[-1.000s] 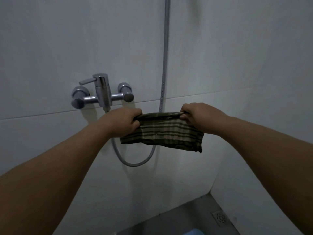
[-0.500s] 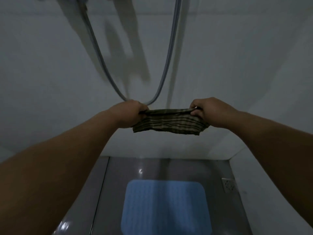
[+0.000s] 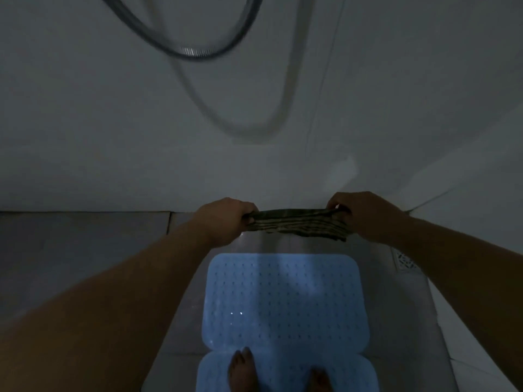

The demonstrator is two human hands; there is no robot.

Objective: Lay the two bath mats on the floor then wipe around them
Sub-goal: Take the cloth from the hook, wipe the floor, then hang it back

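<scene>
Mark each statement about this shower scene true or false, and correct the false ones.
1. Both hands grip the striped cloth. True.
2. The left hand is resting on a mat. False: it holds one end of the cloth above the floor.
3. Two blue mats lie on the floor. True.
4. The floor drain lies under the near mat. False: it sits uncovered beside the far mat, near the right hand.
5. Bare feet stand on the near mat. True.

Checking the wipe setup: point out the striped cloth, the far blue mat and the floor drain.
striped cloth point(image 3: 298, 224), head view, middle of the stretched fabric
far blue mat point(image 3: 284, 301), head view, mat centre
floor drain point(image 3: 406, 261), head view, grate
</scene>
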